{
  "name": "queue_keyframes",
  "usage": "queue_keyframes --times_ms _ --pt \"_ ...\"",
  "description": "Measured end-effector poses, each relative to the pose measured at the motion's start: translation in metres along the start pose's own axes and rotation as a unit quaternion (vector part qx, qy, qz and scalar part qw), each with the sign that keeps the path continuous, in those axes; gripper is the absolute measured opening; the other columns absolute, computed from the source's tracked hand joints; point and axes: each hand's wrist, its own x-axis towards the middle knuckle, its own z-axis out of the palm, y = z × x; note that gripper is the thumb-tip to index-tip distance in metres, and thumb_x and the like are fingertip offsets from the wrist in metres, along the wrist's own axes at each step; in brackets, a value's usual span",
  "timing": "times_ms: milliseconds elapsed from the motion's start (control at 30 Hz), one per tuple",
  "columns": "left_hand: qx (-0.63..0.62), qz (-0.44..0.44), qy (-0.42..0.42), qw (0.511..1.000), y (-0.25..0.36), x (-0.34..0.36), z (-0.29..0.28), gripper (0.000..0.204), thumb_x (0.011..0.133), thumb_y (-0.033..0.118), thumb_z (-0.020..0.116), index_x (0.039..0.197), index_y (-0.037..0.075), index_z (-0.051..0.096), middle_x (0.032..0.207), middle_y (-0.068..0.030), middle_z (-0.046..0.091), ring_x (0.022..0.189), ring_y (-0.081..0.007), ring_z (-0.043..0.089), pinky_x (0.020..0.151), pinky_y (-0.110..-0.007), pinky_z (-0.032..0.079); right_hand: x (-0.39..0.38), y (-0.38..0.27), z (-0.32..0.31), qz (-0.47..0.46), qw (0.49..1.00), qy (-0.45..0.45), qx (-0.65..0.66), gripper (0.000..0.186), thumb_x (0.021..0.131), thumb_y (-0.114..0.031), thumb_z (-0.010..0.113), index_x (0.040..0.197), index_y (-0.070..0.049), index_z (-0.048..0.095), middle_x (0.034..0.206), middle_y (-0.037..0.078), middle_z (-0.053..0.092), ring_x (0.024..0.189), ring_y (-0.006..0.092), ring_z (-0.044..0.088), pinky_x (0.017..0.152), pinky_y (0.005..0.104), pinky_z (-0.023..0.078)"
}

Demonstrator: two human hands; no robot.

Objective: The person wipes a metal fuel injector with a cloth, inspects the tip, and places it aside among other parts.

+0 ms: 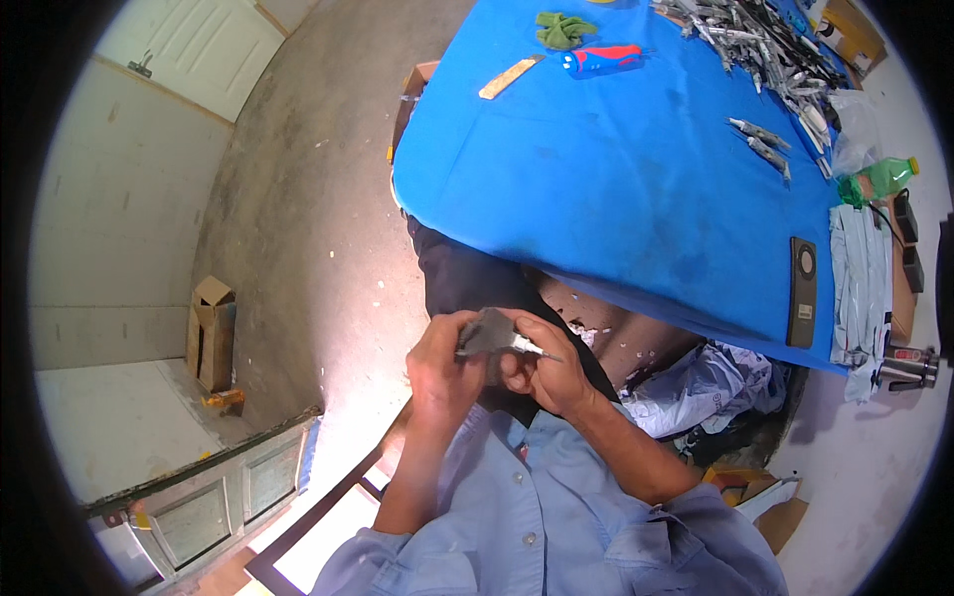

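Observation:
Low in front of my body, over my dark-clothed leg, both my hands are closed together on a small object. My left hand (439,366) grips a dark grey piece (485,331), perhaps cloth, though I cannot tell for sure. My right hand (553,370) holds a slim white piece with a thin pointed tip (528,345), which touches or comes out of the grey piece. Similar slim grey pointed pieces (760,133) lie on the blue-covered table (606,179) ahead.
A pile of slim pieces (745,45), a green cloth (564,30), a red-blue tool (601,58), a wooden strip (509,77), a green bottle (884,177) and a dark flat device (802,288) are on the table. A cardboard box (209,338) stands on the floor at left.

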Motion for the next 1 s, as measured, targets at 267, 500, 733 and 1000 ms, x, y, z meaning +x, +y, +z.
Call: queue_keyframes --times_ms 267,500,733,1000 --pt "-0.13 -0.181 0.026 0.975 -0.003 0.0 -0.009 0.02 0.089 -0.006 0.068 0.109 -0.002 0.071 0.089 -0.0074 0.074 0.085 -0.0124 0.068 0.077 -0.028 0.054 -0.008 -0.011 0.029 -0.044 0.987 0.03 -0.15 0.035 0.108 -0.019 0.058 0.136 0.001 0.063 0.086 0.005 0.068 0.068 0.0109 0.06 0.061 0.0252 0.047" --pt "-0.173 -0.191 0.04 0.965 -0.002 -0.006 -0.025 0.02 0.091 -0.003 0.067 0.111 -0.001 0.07 0.094 -0.0033 0.073 0.086 -0.0096 0.066 0.078 -0.025 0.053 -0.009 -0.007 0.037 -0.11 0.895 0.076 -0.426 0.019 0.098 -0.014 0.074 0.107 0.001 0.068 0.077 -0.001 0.062 0.064 0.0042 0.053 0.06 0.0231 0.044" --pt "-0.185 -0.123 -0.008 0.975 0.011 -0.014 -0.032 0.027 0.083 -0.009 0.07 0.109 -0.001 0.071 0.092 -0.0055 0.072 0.084 -0.0126 0.068 0.075 -0.026 0.054 -0.012 -0.005 0.039 -0.143 0.853 0.073 -0.497 0.023 0.095 -0.014 0.076 0.111 0.0 0.066 0.079 0.011 0.065 0.069 0.0165 0.062 0.062 0.0351 0.048" --pt "0.031 -0.011 0.006 0.999 -0.008 0.005 -0.019 0.031 0.077 -0.007 0.074 0.106 0.002 0.07 0.096 -0.0162 0.072 0.083 -0.0345 0.073 0.073 -0.038 0.058 -0.003 0.01 0.025 -0.327 0.725 0.066 -0.602 0.034 0.089 -0.014 0.078 0.119 0.001 0.067 0.076 0.012 0.065 0.062 0.0179 0.06 0.061 0.0324 0.05"
